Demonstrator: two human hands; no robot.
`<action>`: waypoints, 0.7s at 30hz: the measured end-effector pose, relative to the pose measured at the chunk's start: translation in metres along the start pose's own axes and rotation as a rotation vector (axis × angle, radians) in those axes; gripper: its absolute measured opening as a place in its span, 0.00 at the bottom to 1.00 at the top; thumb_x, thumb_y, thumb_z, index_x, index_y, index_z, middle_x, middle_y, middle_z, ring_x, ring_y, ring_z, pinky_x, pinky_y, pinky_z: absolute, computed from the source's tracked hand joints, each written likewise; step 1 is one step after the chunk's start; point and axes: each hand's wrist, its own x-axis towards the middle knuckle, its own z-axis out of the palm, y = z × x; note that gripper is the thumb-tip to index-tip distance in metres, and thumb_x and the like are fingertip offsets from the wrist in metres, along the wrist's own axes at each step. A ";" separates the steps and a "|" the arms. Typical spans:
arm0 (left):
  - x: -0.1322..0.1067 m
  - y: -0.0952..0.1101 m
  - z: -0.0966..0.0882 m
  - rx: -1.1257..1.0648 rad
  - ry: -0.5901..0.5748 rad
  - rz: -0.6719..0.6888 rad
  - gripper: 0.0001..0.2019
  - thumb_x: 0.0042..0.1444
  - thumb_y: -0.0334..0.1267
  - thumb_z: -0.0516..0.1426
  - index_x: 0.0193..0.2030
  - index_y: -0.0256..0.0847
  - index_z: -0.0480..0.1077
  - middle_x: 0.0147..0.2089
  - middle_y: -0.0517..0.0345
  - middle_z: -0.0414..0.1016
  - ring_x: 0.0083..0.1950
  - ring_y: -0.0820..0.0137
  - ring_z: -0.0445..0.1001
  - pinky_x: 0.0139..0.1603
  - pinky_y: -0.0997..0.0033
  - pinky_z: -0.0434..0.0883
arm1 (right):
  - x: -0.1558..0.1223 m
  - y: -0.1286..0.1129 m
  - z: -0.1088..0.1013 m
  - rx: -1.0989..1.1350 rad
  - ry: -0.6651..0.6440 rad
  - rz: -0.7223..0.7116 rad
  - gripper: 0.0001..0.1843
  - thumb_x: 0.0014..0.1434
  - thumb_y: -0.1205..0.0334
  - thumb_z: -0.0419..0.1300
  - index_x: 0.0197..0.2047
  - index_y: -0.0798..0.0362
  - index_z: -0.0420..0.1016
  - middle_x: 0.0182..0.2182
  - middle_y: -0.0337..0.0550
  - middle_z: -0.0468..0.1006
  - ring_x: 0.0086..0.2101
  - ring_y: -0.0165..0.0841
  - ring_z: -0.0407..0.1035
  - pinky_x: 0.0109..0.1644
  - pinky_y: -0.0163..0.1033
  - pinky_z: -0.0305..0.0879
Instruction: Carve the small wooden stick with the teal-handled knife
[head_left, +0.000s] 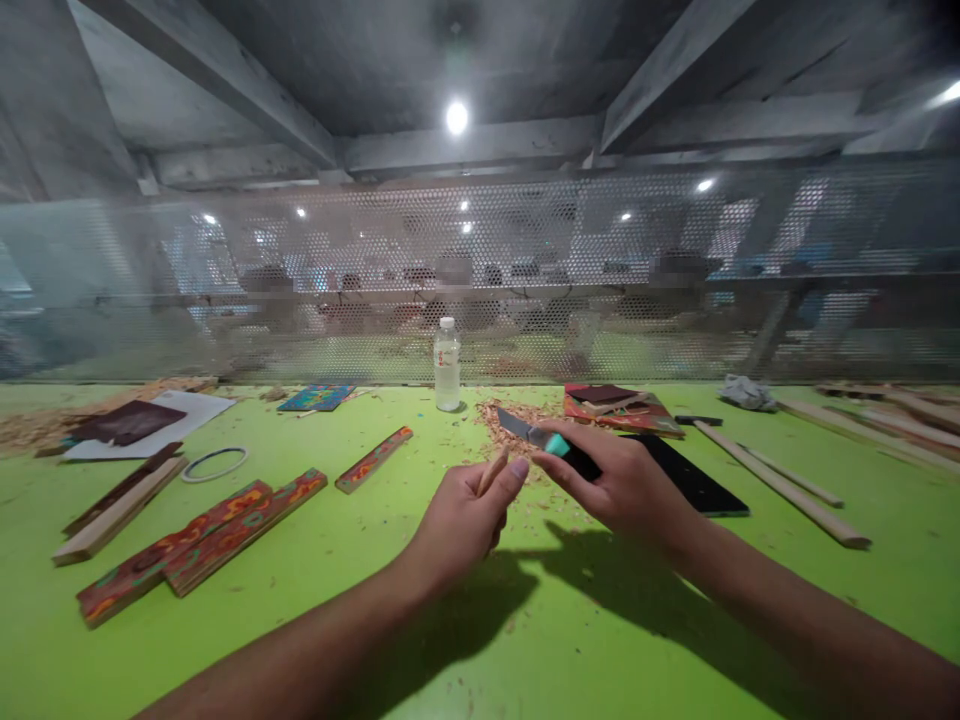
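My left hand [465,515] is closed round a small pale wooden stick [493,470] whose tip pokes up between thumb and fingers. My right hand [619,480] grips a knife [534,435] with a teal and black handle; its blade points left, just above the stick's tip. Both hands hover over the green table [480,620], near a heap of wood shavings [517,420].
A water bottle [447,365] stands at the back by a mesh screen. Painted wooden strips [202,540] and plain slats [112,510] lie at left, with a ring [214,463] and sandpaper sheets. A black slab [690,480] and long sticks [784,485] lie at right.
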 end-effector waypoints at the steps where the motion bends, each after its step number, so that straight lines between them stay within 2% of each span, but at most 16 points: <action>1: -0.001 0.001 0.001 -0.018 -0.020 -0.009 0.29 0.61 0.66 0.59 0.25 0.46 0.55 0.16 0.73 0.54 0.15 0.80 0.50 0.15 0.76 0.51 | 0.001 0.001 -0.002 0.006 0.003 -0.002 0.17 0.71 0.50 0.57 0.53 0.54 0.76 0.47 0.51 0.86 0.46 0.41 0.81 0.47 0.42 0.76; 6: -0.006 0.005 0.005 -0.105 -0.094 -0.084 0.27 0.59 0.65 0.61 0.31 0.46 0.56 0.18 0.75 0.55 0.15 0.81 0.48 0.13 0.79 0.50 | 0.005 -0.001 -0.007 0.072 -0.009 -0.030 0.15 0.71 0.51 0.58 0.49 0.54 0.77 0.41 0.48 0.86 0.40 0.38 0.81 0.43 0.38 0.73; 11: -0.004 0.005 0.002 -0.138 -0.105 -0.148 0.28 0.56 0.66 0.62 0.29 0.46 0.56 0.19 0.74 0.56 0.14 0.82 0.49 0.12 0.79 0.50 | 0.005 -0.004 -0.008 0.124 -0.098 -0.092 0.14 0.71 0.51 0.57 0.44 0.53 0.77 0.35 0.44 0.84 0.32 0.34 0.78 0.36 0.35 0.69; 17: 0.000 0.001 -0.001 -0.135 -0.123 -0.169 0.31 0.50 0.68 0.66 0.26 0.44 0.59 0.17 0.72 0.57 0.13 0.81 0.53 0.12 0.79 0.52 | 0.004 -0.002 -0.006 0.179 -0.226 -0.134 0.12 0.69 0.54 0.57 0.46 0.54 0.77 0.32 0.39 0.82 0.30 0.30 0.76 0.34 0.33 0.66; 21: -0.002 0.003 0.001 -0.128 -0.132 -0.178 0.30 0.50 0.66 0.66 0.25 0.44 0.59 0.15 0.72 0.58 0.13 0.81 0.55 0.11 0.79 0.53 | 0.003 0.001 -0.006 0.142 -0.217 -0.151 0.13 0.67 0.56 0.58 0.48 0.54 0.77 0.33 0.41 0.83 0.31 0.31 0.77 0.34 0.34 0.66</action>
